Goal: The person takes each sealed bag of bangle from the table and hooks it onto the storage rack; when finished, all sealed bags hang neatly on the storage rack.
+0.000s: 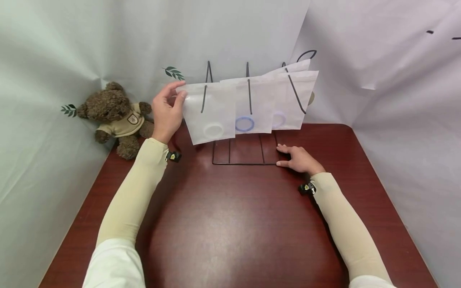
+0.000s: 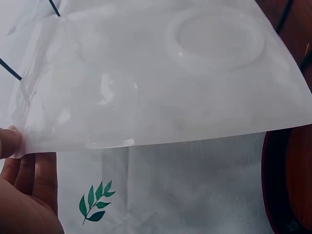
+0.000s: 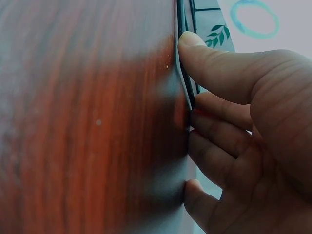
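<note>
My left hand (image 1: 168,114) pinches the upper left corner of a white zip bag (image 1: 210,104) between thumb and fingers. This bag hangs on the left prong of a black wire display rack (image 1: 237,163); a pale ring (image 2: 214,39) shows through it. Beside it, on the middle prong, is a bag with a blue ring (image 1: 245,124). The right prong carries more white bags, the front one with a pale lilac ring (image 1: 279,119). Low at the rack's front right corner, my right hand (image 1: 300,160) holds the base wire with thumb and fingers.
A brown teddy bear (image 1: 119,116) in a beige top sits at the table's back left. Pale cloth (image 1: 252,36) with green leaf prints hangs behind and at both sides. The dark red wooden table (image 1: 212,224) extends in front of the rack.
</note>
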A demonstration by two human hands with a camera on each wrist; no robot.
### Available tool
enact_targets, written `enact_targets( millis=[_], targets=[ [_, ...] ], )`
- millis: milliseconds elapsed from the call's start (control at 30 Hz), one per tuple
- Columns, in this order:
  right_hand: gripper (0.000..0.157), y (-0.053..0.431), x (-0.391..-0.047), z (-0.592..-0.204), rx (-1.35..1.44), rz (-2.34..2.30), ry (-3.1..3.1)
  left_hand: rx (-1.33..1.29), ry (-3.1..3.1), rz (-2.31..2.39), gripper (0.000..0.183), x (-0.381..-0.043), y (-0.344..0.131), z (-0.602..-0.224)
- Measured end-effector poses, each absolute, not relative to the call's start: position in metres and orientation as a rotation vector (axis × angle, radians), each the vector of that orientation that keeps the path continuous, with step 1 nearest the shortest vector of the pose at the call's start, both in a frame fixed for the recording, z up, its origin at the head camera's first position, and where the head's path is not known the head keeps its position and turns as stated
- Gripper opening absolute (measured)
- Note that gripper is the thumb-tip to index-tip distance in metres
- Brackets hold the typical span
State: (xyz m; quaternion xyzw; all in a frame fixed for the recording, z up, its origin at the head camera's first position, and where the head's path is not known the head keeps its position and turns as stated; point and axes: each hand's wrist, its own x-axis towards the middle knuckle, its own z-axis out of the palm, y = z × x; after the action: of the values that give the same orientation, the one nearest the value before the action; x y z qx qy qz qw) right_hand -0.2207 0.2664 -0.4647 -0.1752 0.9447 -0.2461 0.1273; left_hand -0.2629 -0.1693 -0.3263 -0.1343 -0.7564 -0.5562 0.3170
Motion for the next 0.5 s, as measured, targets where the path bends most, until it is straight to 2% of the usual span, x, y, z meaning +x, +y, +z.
enact_targets(
  millis=[200, 500],
  targets=[
    [0.075, 0.266, -0.221, -0.466, -0.516, -0.725, 2.758, -0.342, -1.969, -1.492, 0.026, -0.286, -0.170, -0.333],
    [0.075, 0.267, -0.221, -0.467, -0.532, -0.732, 2.765, -0.337, -1.942, -1.523, 0.027, -0.295, -0.167, -0.332]
  ],
)
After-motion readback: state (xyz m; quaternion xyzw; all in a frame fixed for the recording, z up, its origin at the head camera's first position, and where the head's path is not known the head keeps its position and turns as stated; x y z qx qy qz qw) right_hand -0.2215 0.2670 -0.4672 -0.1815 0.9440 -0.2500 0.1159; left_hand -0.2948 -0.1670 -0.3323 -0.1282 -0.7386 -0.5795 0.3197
